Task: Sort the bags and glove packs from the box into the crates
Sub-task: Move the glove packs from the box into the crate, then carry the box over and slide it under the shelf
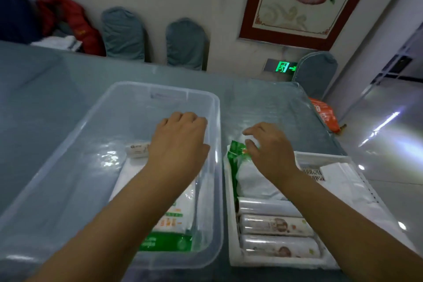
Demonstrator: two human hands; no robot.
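Observation:
A clear plastic box [114, 107] stands on the table at the left. In it lie a green-and-white glove pack [174, 224] and a small white roll [137, 150]. My left hand [180, 139] reaches into the box with its fingers curled down over the roll's right end; whether it grips the roll I cannot tell. To the right is a white crate [325, 158] holding three rolls of bags [274, 225] at the near end and a green-and-white pack [238, 167] at the far end. My right hand [267, 146] hovers over that pack, fingers apart and touching its top.
The blue-grey table [45, 89] extends far left and back. Two covered chairs [185, 43] stand behind it, another at the right corner [318, 71]. An orange bag [325, 114] lies off the table's right edge. Red jacket [68, 20] at back left.

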